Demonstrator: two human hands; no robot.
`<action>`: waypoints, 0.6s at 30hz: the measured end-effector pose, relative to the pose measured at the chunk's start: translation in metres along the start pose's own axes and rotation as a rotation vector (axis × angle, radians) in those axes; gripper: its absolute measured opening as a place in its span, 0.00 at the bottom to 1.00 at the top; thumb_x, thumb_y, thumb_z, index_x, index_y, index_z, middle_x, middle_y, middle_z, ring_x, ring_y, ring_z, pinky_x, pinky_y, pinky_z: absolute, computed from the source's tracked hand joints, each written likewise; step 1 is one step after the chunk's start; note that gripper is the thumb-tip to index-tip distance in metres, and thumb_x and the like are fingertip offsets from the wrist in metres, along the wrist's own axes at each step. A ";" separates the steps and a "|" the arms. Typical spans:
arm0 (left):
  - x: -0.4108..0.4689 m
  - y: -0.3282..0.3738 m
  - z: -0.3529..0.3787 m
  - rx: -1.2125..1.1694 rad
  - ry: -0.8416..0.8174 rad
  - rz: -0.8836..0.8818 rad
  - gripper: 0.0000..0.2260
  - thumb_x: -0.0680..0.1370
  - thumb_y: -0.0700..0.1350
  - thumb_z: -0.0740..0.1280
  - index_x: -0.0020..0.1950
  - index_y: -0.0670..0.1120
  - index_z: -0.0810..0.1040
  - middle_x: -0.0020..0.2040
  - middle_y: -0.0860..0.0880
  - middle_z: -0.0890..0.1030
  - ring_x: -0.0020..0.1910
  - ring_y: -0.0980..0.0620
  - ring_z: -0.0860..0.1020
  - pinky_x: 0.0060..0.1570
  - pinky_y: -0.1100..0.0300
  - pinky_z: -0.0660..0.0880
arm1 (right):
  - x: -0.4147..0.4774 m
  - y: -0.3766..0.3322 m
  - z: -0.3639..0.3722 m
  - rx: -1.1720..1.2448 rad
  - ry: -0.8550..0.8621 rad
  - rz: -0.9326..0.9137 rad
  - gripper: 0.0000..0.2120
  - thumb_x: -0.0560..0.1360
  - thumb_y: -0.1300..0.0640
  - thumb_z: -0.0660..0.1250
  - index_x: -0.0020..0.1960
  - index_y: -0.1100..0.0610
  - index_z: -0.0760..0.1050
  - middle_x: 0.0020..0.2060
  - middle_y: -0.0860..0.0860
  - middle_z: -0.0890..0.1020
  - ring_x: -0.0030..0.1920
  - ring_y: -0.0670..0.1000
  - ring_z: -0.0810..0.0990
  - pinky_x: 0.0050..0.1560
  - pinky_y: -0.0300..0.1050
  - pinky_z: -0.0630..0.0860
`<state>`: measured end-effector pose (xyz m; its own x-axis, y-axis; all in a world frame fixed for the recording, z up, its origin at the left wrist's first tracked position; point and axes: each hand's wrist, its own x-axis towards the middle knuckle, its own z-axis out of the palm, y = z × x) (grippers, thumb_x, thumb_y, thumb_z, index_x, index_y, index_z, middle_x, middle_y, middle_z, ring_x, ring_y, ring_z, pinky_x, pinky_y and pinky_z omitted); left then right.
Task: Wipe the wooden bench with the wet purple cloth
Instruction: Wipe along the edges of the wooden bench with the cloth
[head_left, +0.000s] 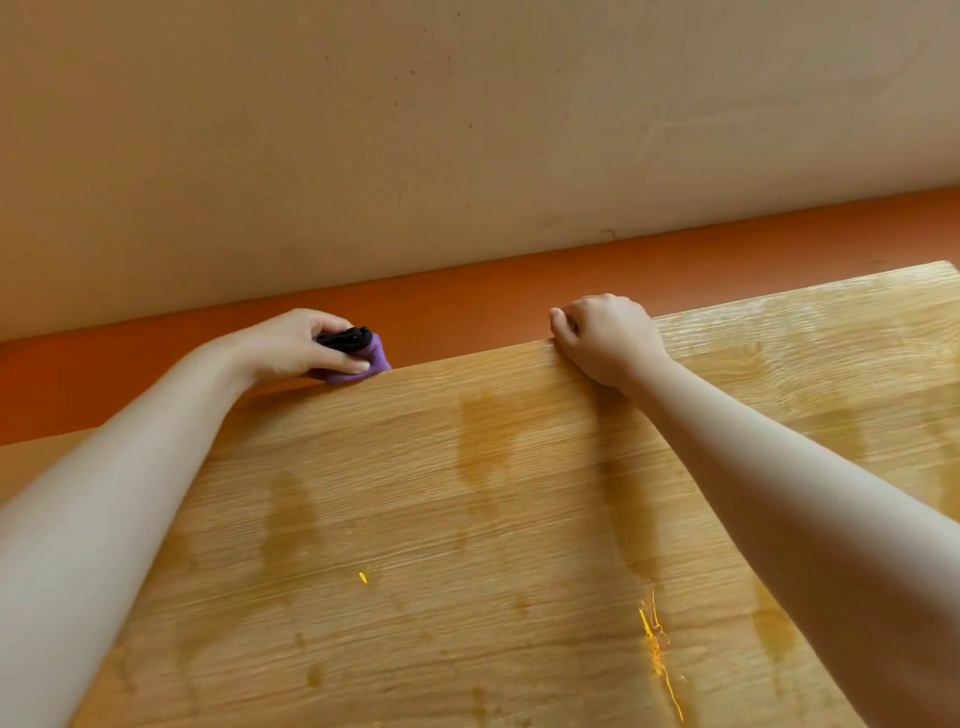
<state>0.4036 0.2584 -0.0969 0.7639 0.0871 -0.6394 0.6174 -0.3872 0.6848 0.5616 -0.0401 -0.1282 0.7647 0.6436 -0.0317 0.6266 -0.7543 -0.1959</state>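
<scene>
Wooden bench (467, 519), light grain, damp streaks across top, purple cloth (375, 358) bunched at far edge

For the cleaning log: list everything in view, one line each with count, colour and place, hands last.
bench: one, light wood, fills the lower frame
wet patches: several, darker brown, spread across the bench top
cloth: one, purple, at the bench's far edge on the left
black item: one, black, on top of the cloth; cannot tell what it is
strip: one, orange-red, between bench and wall
wall: one, beige, upper frame
left hand: one, grips the cloth and black item
right hand: one, fingers curled over the bench's far edge
</scene>
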 end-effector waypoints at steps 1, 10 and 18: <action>0.005 0.007 0.007 -0.005 -0.005 0.017 0.05 0.73 0.39 0.73 0.48 0.44 0.84 0.47 0.46 0.84 0.46 0.53 0.79 0.52 0.58 0.74 | 0.000 -0.001 0.000 0.008 -0.004 0.001 0.20 0.79 0.48 0.54 0.34 0.58 0.72 0.33 0.57 0.78 0.36 0.61 0.76 0.33 0.45 0.65; 0.059 0.095 0.090 -0.023 -0.019 0.137 0.04 0.73 0.41 0.74 0.44 0.49 0.81 0.41 0.51 0.80 0.42 0.56 0.78 0.44 0.63 0.74 | -0.001 0.000 -0.001 0.053 -0.016 -0.005 0.18 0.78 0.50 0.55 0.34 0.57 0.69 0.33 0.51 0.72 0.34 0.56 0.68 0.35 0.45 0.63; 0.005 0.038 0.028 0.087 0.058 -0.038 0.05 0.72 0.40 0.74 0.41 0.49 0.81 0.39 0.53 0.80 0.41 0.56 0.77 0.46 0.60 0.71 | -0.003 0.000 -0.002 0.088 0.004 -0.042 0.18 0.78 0.51 0.55 0.32 0.58 0.67 0.31 0.52 0.72 0.32 0.55 0.68 0.33 0.45 0.62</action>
<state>0.4256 0.2189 -0.0837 0.7514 0.1554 -0.6413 0.6294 -0.4607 0.6259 0.5601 -0.0421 -0.1260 0.7387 0.6738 -0.0177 0.6427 -0.7121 -0.2826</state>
